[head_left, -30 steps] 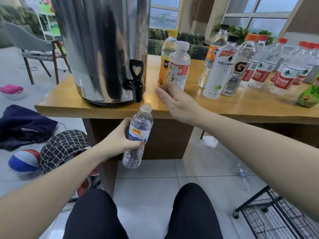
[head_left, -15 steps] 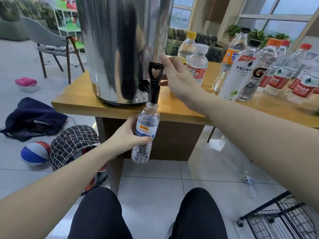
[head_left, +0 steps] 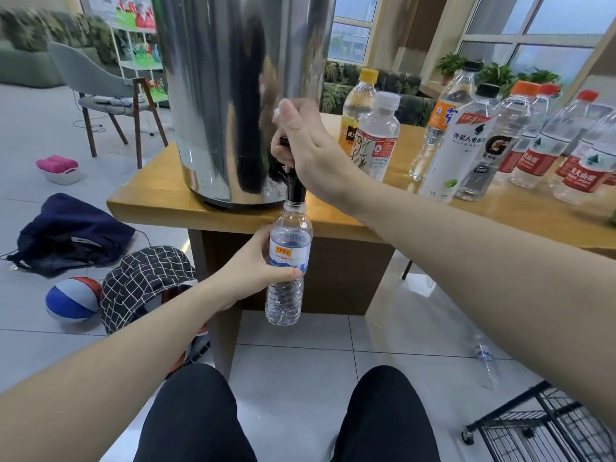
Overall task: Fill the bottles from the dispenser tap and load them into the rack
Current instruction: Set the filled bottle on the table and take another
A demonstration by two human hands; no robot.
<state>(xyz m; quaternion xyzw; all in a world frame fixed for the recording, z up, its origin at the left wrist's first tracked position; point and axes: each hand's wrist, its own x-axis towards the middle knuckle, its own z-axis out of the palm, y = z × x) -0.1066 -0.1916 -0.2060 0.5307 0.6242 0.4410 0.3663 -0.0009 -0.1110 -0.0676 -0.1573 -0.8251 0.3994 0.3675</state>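
The fingers of the right hand are curled around the black lever of the tap, which is mostly hidden beneath them. The tap's black spout is seen pointing down, its tip meeting the open mouth of a small clear bottle. That bottle is gripped around its labelled middle by the left hand, thumb in front, and is held upright just in front of the edge of the wooden table. The tap is fixed low on a large steel dispenser standing on the table. To the right on the tabletop, a cluster of capped bottles is set upright. At the lower right corner, part of a black wire rack is seen on the tiled floor, with another bottle lying near it.
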